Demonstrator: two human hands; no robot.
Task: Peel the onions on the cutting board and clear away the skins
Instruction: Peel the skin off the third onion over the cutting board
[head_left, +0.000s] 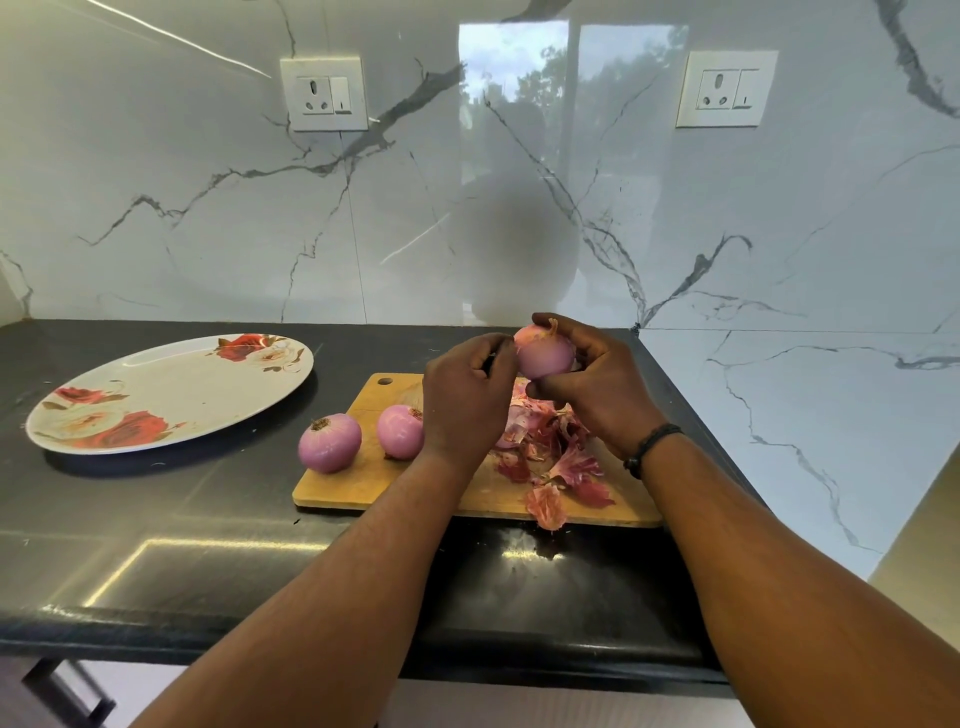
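Above the cutting board (363, 483) at 1 o'clock, an onion (544, 354) is gripped by the right hand (597, 384) while skin is pinched by the left hand (467, 395), best peeled stem-downward

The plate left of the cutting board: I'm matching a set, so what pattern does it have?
The plate is white with red roses, seen in the head view.

Bright, sharp; window glare on wall (519, 67) (edges bow); counter (156, 561) glints.
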